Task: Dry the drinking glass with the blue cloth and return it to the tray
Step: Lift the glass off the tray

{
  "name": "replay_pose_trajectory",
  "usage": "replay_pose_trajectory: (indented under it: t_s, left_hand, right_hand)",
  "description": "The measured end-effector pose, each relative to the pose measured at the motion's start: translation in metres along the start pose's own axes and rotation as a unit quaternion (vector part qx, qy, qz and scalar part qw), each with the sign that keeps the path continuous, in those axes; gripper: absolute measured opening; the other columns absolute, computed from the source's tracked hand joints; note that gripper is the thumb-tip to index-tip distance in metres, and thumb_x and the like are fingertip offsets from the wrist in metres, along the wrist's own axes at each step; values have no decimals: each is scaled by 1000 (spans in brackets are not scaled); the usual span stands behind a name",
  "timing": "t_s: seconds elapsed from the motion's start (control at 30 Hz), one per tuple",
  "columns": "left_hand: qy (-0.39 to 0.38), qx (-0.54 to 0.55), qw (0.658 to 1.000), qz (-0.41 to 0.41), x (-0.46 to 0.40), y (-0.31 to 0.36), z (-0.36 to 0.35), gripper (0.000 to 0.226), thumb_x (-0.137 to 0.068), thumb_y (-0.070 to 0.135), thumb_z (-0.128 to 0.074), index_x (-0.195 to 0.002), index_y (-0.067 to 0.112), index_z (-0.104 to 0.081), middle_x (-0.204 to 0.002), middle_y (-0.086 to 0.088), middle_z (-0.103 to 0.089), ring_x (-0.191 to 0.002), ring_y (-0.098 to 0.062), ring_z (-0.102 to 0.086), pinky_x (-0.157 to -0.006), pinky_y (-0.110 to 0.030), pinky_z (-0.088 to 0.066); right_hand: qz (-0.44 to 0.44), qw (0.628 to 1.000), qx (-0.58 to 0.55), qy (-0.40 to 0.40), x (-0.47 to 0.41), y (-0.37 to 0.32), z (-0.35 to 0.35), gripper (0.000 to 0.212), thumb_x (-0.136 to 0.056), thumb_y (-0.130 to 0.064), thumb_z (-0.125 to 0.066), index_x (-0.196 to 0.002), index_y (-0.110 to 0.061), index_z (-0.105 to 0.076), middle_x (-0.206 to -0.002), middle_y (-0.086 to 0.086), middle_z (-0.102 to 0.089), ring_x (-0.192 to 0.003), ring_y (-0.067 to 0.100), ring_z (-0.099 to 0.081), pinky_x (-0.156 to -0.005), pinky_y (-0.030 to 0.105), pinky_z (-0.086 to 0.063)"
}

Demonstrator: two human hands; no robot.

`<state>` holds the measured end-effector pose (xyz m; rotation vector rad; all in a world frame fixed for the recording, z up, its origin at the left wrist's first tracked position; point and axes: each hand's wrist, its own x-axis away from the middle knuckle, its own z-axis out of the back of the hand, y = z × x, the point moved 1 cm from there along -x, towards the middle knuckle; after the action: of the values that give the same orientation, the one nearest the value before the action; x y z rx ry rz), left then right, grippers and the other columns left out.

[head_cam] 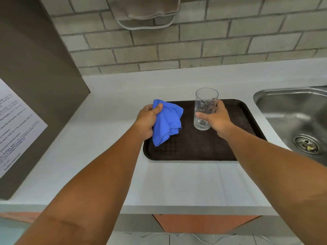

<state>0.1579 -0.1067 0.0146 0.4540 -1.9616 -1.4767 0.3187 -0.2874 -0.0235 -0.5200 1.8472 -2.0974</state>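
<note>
A clear drinking glass (205, 106) stands upright over the dark brown tray (194, 149) on the white counter. My right hand (216, 119) is wrapped around its lower half, thumb in front, fingers behind. I cannot tell whether its base touches the tray. My left hand (147, 119) grips a crumpled blue cloth (167, 122) at the tray's left edge; the cloth hangs down over the tray's left part. Cloth and glass are apart, about a hand's width between them.
A steel sink (292, 117) with a drain lies right of the tray. A brown cabinet side (40, 85) with a printed paper sheet (14, 128) stands at the left. A grey towel (145, 13) hangs on the brick wall above. White counter (177, 183) extends in front of the tray.
</note>
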Motion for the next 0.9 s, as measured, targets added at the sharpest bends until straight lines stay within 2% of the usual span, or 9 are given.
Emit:
replay_pose_trajectory:
  t_s: [0.13,0.3,0.43,0.53,0.67,0.77,0.83,0.9]
  left_hand:
    - [-2,-2,1000,-10,0,2,-8,42,-93,29,-61,-126,4,-53,-125,-17,-62,-113,-30,-61,-100,-49,-48]
    - [3,-7,1000,-18,0,4,-11,42,-94,29,-60,-128,5,-53,-126,-17,-61,-113,-30,-61,-99,-49,-49]
    - [5,-7,1000,-23,2,4,-12,41,-94,28,-60,-128,6,-52,-127,-17,-60,-114,-30,-60,-100,-49,-48]
    - [8,0,1000,-31,3,5,-12,38,-94,28,-60,-125,7,-53,-127,-17,-60,-114,-30,-60,-100,-48,-48]
    - [14,18,999,-35,7,8,-14,36,-95,29,-59,-124,9,-54,-126,-16,-61,-114,-30,-60,-100,-48,-48]
    - [22,43,998,-43,11,16,-18,39,-94,30,-59,-126,8,-53,-127,-15,-61,-113,-29,-61,-99,-48,-49]
    - [24,68,996,-45,14,22,-19,40,-94,32,-59,-127,8,-52,-126,-15,-62,-112,-29,-62,-99,-48,-49]
    - [23,96,994,-46,17,29,-21,42,-94,33,-59,-127,9,-53,-123,-14,-64,-111,-29,-63,-97,-48,-50]
  right_hand:
    - [4,1000,26,17,-6,5,-4,80,-68,-15,-90,-134,-18,-46,-121,-2,-60,-113,19,-60,-98,40,-51]
    - [-3,999,34,24,-11,7,-4,77,-68,-18,-90,-131,-21,-47,-120,-4,-60,-112,20,-61,-98,43,-52]
    - [-11,1000,3,19,-9,4,-1,69,-67,-15,-90,-123,-23,-51,-120,0,-62,-110,21,-63,-85,37,-56]
    - [-17,1000,-20,-1,-6,-1,0,63,-69,-14,-89,-121,-20,-53,-119,4,-63,-108,22,-64,-88,39,-55]
    - [-16,998,-49,-34,2,-21,0,67,-73,-16,-87,-130,-18,-52,-110,-2,-62,-97,11,-63,-69,24,-50]
    - [-28,994,-91,-51,8,-37,0,69,-73,-17,-86,-132,-23,-49,-110,-3,-64,-91,6,-63,-63,19,-46]
    - [-38,991,-111,-60,12,-47,-1,67,-74,-19,-85,-130,-24,-46,-110,-2,-63,-95,10,-63,-71,25,-48]
    - [-50,989,-121,-74,16,-55,-1,61,-77,-23,-83,-126,-23,-47,-114,1,-62,-102,16,-63,-89,39,-51]
